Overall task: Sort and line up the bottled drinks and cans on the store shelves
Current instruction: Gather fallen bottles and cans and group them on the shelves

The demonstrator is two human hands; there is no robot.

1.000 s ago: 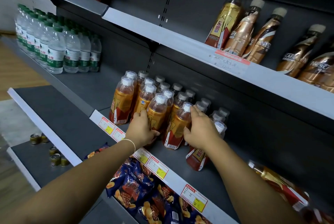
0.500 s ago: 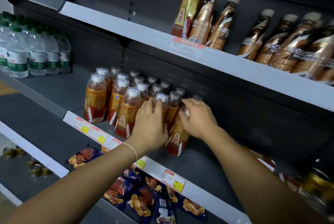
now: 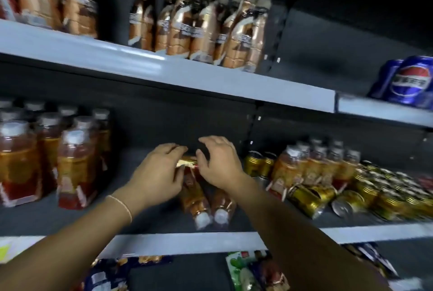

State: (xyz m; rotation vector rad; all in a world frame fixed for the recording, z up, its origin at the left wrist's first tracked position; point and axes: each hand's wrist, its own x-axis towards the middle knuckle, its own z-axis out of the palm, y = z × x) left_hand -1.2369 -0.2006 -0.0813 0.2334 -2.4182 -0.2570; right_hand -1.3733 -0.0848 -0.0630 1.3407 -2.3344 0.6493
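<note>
Two orange tea bottles (image 3: 197,201) (image 3: 222,205) lie side by side on the middle shelf (image 3: 187,242), white caps toward me. My left hand (image 3: 159,173) curls over the far end of the left one, fingers above and thumb below. My right hand (image 3: 219,161) hovers just over the other bottle's far end with fingers loosely curled and a dark gap under them. More orange tea bottles (image 3: 70,161) stand upright at the left. Another cluster of them (image 3: 304,168) stands at the right among gold cans (image 3: 304,199), some tipped over.
Brown coffee bottles (image 3: 199,28) crowd the upper shelf, with blue Pepsi cans (image 3: 407,82) on the shelf to the right. Snack bags (image 3: 112,274) lie on the shelf below. Bare dark shelf shows behind my hands. The picture is motion-blurred.
My view has swung right along the shelves. Both hands left the upright bottle group and now sit over two bottles lying further right.
</note>
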